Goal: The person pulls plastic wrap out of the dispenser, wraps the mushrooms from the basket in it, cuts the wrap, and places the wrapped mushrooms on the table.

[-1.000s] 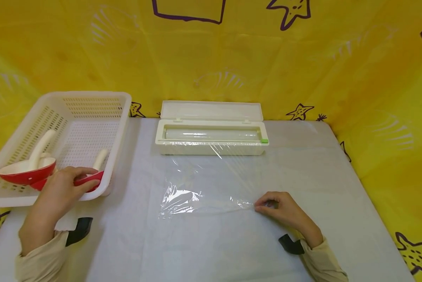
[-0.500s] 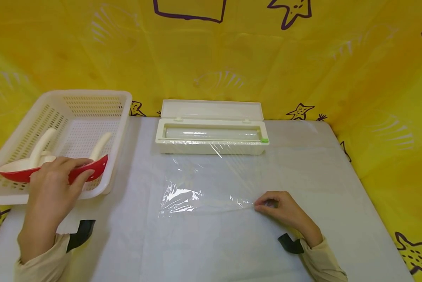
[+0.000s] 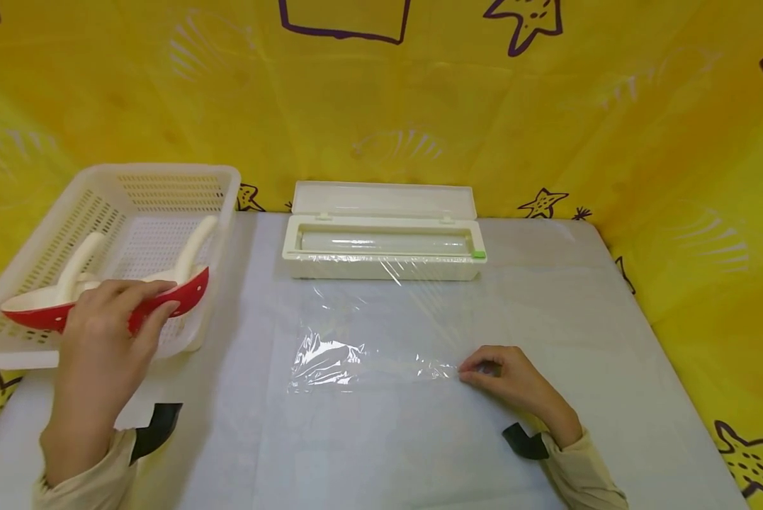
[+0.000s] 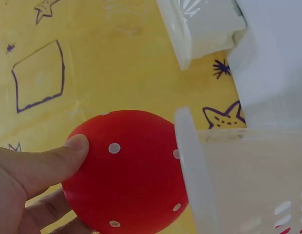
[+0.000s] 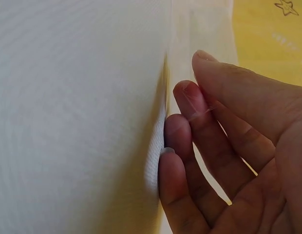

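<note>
A yellow cloth [image 3: 419, 106] takes up most of the room in view, rising behind the work and along both sides, with dark-outlined stars and squarish shapes and fainter pale shell shapes printed on it. Against it stands a desk [image 3: 381, 453] under a smooth white covering, faintly creased, with a rounded far right corner. On the desk's left side sits a white slotted basket [image 3: 233, 191], its floor a fine mesh. Near the middle of the far edge is a long cream box [image 3: 384, 221], lid tipped back, with a pale roll [image 3: 381, 243] lying inside. Clear film [image 3: 375, 354] runs from the box over its front toward the near side, shiny and wrinkled at its near left. The left hand [image 3: 103, 333] is at the basket's near side, its fingers pinching the red, white-dotted bowl of a ladle [image 3: 193, 292] at the near right corner. A second ladle [image 3: 75, 262], also red and cream, leans in the basket's left part. The right hand [image 3: 518, 375], over the desk, pinches the film's near right corner between thumb and fingers. A small green piece [image 3: 479, 254] marks the box's right end.
</note>
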